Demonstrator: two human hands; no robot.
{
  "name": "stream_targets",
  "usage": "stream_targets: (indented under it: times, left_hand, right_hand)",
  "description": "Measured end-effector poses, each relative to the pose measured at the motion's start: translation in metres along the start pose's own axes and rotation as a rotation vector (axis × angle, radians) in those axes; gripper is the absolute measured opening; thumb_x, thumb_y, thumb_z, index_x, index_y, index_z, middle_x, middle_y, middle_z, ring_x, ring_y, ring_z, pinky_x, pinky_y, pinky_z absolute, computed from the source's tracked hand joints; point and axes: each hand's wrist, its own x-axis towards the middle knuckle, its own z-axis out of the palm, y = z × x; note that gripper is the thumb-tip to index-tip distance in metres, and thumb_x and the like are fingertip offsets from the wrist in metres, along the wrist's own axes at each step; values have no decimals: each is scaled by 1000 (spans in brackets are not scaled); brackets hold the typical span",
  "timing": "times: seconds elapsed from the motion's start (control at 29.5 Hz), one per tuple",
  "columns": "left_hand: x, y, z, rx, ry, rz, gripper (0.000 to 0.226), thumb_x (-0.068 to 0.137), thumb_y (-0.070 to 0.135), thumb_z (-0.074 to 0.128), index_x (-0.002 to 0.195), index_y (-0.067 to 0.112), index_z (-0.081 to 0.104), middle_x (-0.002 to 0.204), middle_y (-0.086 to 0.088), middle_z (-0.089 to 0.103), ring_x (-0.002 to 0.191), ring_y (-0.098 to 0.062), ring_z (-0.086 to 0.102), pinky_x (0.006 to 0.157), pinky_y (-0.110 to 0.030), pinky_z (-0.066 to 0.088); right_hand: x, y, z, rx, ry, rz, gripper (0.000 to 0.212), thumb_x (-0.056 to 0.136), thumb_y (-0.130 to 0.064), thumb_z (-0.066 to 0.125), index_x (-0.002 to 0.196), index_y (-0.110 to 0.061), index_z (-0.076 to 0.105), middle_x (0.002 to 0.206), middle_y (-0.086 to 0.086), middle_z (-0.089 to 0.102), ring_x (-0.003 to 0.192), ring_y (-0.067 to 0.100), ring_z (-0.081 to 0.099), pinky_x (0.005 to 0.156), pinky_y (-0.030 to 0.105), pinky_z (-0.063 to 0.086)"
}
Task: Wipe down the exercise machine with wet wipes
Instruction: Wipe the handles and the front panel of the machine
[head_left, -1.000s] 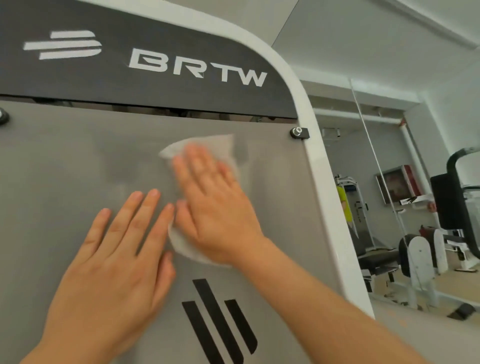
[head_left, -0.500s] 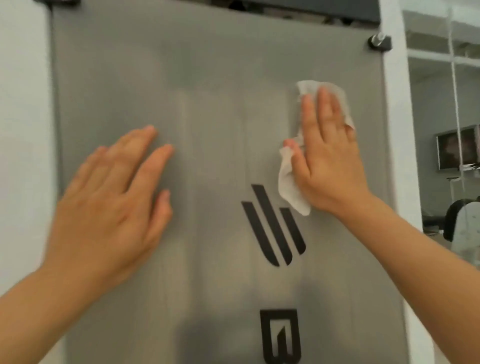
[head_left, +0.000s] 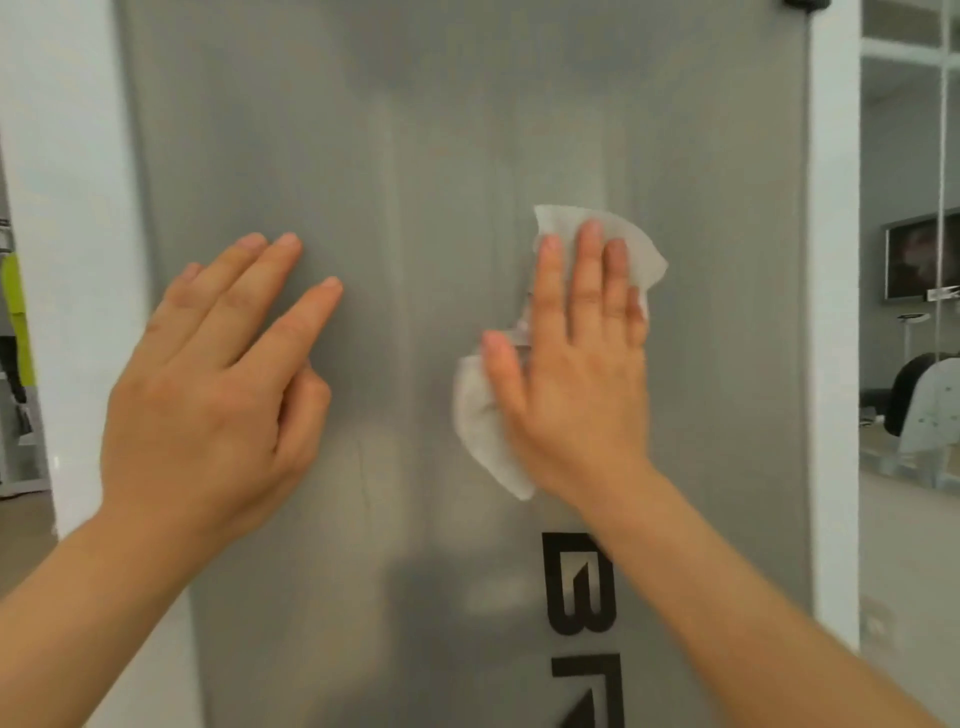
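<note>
Right hand (head_left: 576, 364) flat, fingers straight, pressing white wet wipe (head_left: 483, 431) against grey panel (head_left: 415, 156) of the exercise machine; wipe mostly hidden under the palm, only edges show above the fingertips and left of the thumb. Left hand (head_left: 218, 374) open, fingers spread, holding nothing, fingertips on or near panel, contact unclear. Black lettering (head_left: 576, 587) low on panel, partly covered by right forearm, cut off at bottom. White frame (head_left: 831, 312) right of panel; room beyond blurry.
</note>
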Motion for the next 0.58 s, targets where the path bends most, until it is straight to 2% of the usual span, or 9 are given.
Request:
stream_targets:
  times: [0.03,0.14,0.2,0.24,0.3,0.37,0.44,0.51,0.58]
  left_hand:
    - [1,-1,-1,2,5,-3,44,90,10,40,129,1,59,142,-22,46,133,-40,43,108,-58,33]
    - [6,-3,-1,-25,-21,1,45,92,12,38,130,-1,56,142,-21,47,133,-39,43,110,-54,34]
    - [0,5,1,25,-75,70,48,93,14,36,135,-4,50,144,-22,45,134,-39,42,110,-53,33]
    - [-6,12,4,64,-112,122,51,93,17,35,139,-3,45,146,-23,41,136,-39,38,112,-54,31]
    - [-29,28,3,120,-227,167,56,93,22,34,146,6,38,153,-22,30,142,-38,28,115,-53,23]
    - [-55,39,0,130,-294,148,59,91,24,39,148,13,36,157,-20,23,145,-35,22,116,-53,19]
    - [-74,46,-3,124,-292,133,57,92,23,41,148,13,37,157,-18,24,145,-33,23,115,-52,20]
    - [-78,46,-3,132,-257,116,55,93,23,42,146,12,40,156,-17,27,144,-33,27,115,-52,23]
    - [-77,44,-3,104,-228,107,53,93,23,43,145,12,43,155,-16,29,143,-32,28,114,-53,24]
  right_hand:
    - [-3,-23,5,22,19,7,75,93,-54,35,153,-11,23,160,18,18,149,35,13,117,48,14]
    - [-24,-80,13,79,-59,-257,73,94,-53,38,153,-12,25,161,14,16,145,32,25,110,44,25]
    - [-33,-72,8,97,-127,-396,69,95,-51,38,152,-12,30,160,13,19,129,29,45,100,41,32]
    - [-35,-57,6,80,-139,-432,68,95,-51,39,151,-13,31,160,13,21,126,28,48,99,40,34]
    - [-52,-18,0,29,-168,-427,70,97,-54,37,152,-14,24,160,14,20,136,27,40,101,42,35]
    - [-78,27,-7,-43,-195,-245,73,98,-58,27,154,-14,12,162,15,10,149,26,17,110,45,29]
    - [-100,57,-15,-73,-219,83,76,98,-60,14,156,-12,1,163,15,-3,151,26,-4,120,50,14]
    - [-99,46,-8,-39,-174,333,75,99,-56,13,155,-9,-3,163,17,-5,151,28,-7,120,54,9]
    - [-90,0,0,5,-116,303,73,98,-49,21,154,-6,3,162,20,1,150,33,-1,120,53,10]
